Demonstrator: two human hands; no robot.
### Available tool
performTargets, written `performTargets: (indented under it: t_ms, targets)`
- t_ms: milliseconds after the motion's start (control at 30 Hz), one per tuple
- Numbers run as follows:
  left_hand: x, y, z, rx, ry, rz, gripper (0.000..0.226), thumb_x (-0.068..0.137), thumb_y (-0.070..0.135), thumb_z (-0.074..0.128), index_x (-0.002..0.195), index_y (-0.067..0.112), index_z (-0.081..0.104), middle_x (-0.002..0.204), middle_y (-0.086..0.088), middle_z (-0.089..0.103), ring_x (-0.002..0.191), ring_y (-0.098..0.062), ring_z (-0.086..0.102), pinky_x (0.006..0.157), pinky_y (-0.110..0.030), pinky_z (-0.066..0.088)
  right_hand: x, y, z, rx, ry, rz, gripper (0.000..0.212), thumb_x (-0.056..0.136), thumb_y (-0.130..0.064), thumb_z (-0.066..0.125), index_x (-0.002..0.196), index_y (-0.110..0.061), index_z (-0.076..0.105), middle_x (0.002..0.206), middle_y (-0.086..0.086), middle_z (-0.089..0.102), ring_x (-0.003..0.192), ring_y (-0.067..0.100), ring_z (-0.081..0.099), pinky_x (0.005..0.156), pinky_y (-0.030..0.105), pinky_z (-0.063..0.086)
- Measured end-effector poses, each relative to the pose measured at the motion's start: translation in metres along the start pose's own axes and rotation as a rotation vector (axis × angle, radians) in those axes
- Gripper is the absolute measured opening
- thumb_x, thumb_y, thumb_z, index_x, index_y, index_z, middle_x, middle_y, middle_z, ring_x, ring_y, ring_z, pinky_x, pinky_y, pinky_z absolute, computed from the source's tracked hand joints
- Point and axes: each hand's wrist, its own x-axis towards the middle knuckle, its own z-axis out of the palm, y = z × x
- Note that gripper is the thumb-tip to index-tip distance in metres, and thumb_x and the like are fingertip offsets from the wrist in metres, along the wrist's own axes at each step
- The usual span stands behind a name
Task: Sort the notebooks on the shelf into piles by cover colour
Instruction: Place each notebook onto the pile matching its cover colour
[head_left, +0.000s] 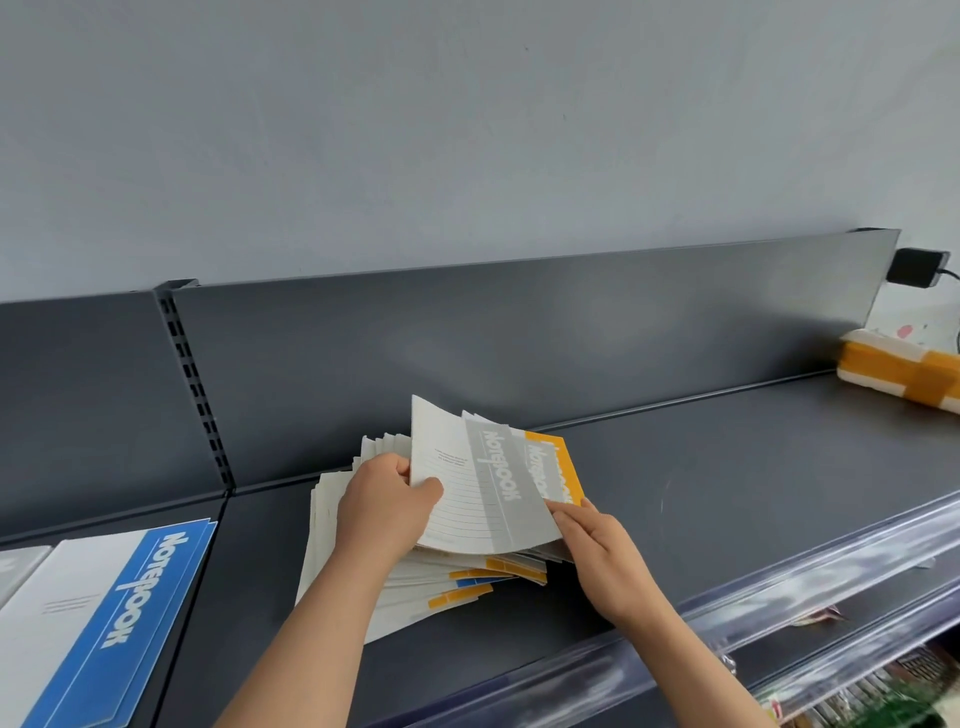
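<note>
A mixed stack of notebooks (447, 582) lies on the dark grey shelf (727, 467), with yellow and blue cover edges showing at its front. My left hand (384, 506) grips the left edge of a grey-banded notebook (483, 488) and lifts it up off the stack. My right hand (597, 551) pinches the lower right corner of the same grey notebook. Behind it stand another grey notebook and a yellow-banded notebook (569, 467), tilted up. A blue-banded notebook (104, 618) lies flat on the neighbouring shelf section at the lower left.
A grey-covered notebook edge (15, 566) shows at the far left beside the blue one. A parcel wrapped in orange tape (904, 369) sits at the shelf's right end, with a black power adapter (914, 267) on the wall above. A clear price rail (779, 587) runs along the front edge.
</note>
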Motion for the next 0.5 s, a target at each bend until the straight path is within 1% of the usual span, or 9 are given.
performTargets:
  t_ms: [33, 67, 167, 233, 300, 333, 400, 433, 500]
  targets:
    - [-0.001, 0.001, 0.000, 0.014, -0.018, -0.001, 0.022, 0.084, 0.020, 0.061, 0.068, 0.007, 0.055, 0.059, 0.006, 0.058, 0.049, -0.012, 0.047, 0.044, -0.023, 0.031, -0.001, 0.000, 0.000, 0.014, -0.015, 0.000, 0.035, 0.102, -0.023, 0.034, 0.115, -0.038, 0.063, 0.127, -0.019, 0.055, 0.135, 0.008, 0.030, 0.114, 0.035, 0.028]
    - [-0.001, 0.002, -0.001, 0.036, -0.038, 0.000, 0.019, 0.084, 0.024, 0.062, 0.073, 0.009, 0.060, 0.065, 0.006, 0.061, 0.053, -0.011, 0.052, 0.044, -0.023, 0.033, -0.002, 0.000, -0.001, 0.023, -0.029, -0.004, 0.036, 0.102, -0.022, 0.034, 0.112, -0.038, 0.066, 0.127, -0.020, 0.056, 0.135, 0.007, 0.030, 0.115, 0.036, 0.027]
    - [-0.003, 0.004, 0.001, 0.091, -0.073, 0.002, 0.015, 0.084, 0.028, 0.064, 0.079, 0.014, 0.066, 0.075, 0.007, 0.066, 0.060, -0.010, 0.057, 0.046, -0.021, 0.033, -0.005, -0.001, -0.002, 0.097, -0.050, -0.003, 0.037, 0.102, -0.022, 0.035, 0.109, -0.036, 0.069, 0.116, -0.014, 0.065, 0.119, 0.012, 0.052, 0.100, 0.035, 0.045]
    - [-0.004, 0.003, 0.000, 0.077, -0.075, -0.016, 0.012, 0.085, 0.026, 0.063, 0.082, 0.015, 0.066, 0.080, 0.006, 0.067, 0.064, -0.010, 0.059, 0.047, -0.022, 0.035, -0.005, -0.003, -0.002, 0.115, -0.026, 0.017, 0.035, 0.102, -0.020, 0.036, 0.108, -0.033, 0.068, 0.112, -0.014, 0.067, 0.109, 0.009, 0.059, 0.086, 0.022, 0.051]
    - [-0.006, 0.001, -0.003, 0.021, -0.061, -0.031, 0.007, 0.087, 0.022, 0.061, 0.086, 0.016, 0.065, 0.086, 0.007, 0.068, 0.071, -0.010, 0.062, 0.051, -0.024, 0.045, -0.005, -0.007, -0.003, 0.080, 0.040, 0.026, 0.031, 0.101, -0.020, 0.037, 0.114, -0.026, 0.065, 0.114, -0.012, 0.064, 0.103, 0.004, 0.058, 0.075, 0.010, 0.048]
    - [-0.008, 0.000, -0.007, -0.017, -0.050, -0.033, 0.005, 0.088, 0.020, 0.059, 0.089, 0.017, 0.064, 0.088, 0.008, 0.067, 0.075, -0.010, 0.063, 0.055, -0.026, 0.050, -0.005, -0.009, -0.003, 0.040, 0.064, 0.020, 0.031, 0.101, -0.021, 0.038, 0.117, -0.020, 0.064, 0.114, -0.008, 0.063, 0.102, 0.004, 0.057, 0.074, 0.011, 0.048]
    - [-0.014, -0.003, -0.014, -0.105, -0.038, -0.041, 0.009, 0.090, 0.016, 0.055, 0.095, 0.019, 0.063, 0.091, 0.009, 0.067, 0.080, -0.009, 0.064, 0.061, -0.027, 0.053, -0.004, -0.011, 0.001, -0.047, 0.062, -0.003, 0.030, 0.099, -0.023, 0.040, 0.112, -0.011, 0.064, 0.107, 0.004, 0.063, 0.099, 0.015, 0.056, 0.078, 0.026, 0.050]
    - [-0.017, -0.005, -0.018, -0.148, -0.037, -0.043, 0.012, 0.091, 0.015, 0.053, 0.098, 0.020, 0.062, 0.093, 0.010, 0.067, 0.081, -0.008, 0.064, 0.063, -0.026, 0.054, -0.004, -0.013, 0.006, -0.078, 0.047, -0.015, 0.027, 0.098, -0.026, 0.041, 0.108, -0.012, 0.062, 0.105, 0.004, 0.062, 0.099, 0.018, 0.055, 0.080, 0.033, 0.050]
    - [-0.025, -0.010, -0.027, -0.217, -0.031, -0.042, 0.016, 0.091, 0.014, 0.050, 0.096, 0.026, 0.060, 0.095, 0.014, 0.066, 0.084, -0.005, 0.062, 0.065, -0.024, 0.053, -0.002, -0.018, 0.018, -0.105, 0.037, -0.026, 0.018, 0.095, -0.036, 0.046, 0.104, -0.026, 0.057, 0.104, -0.005, 0.060, 0.102, 0.017, 0.054, 0.081, 0.037, 0.053]
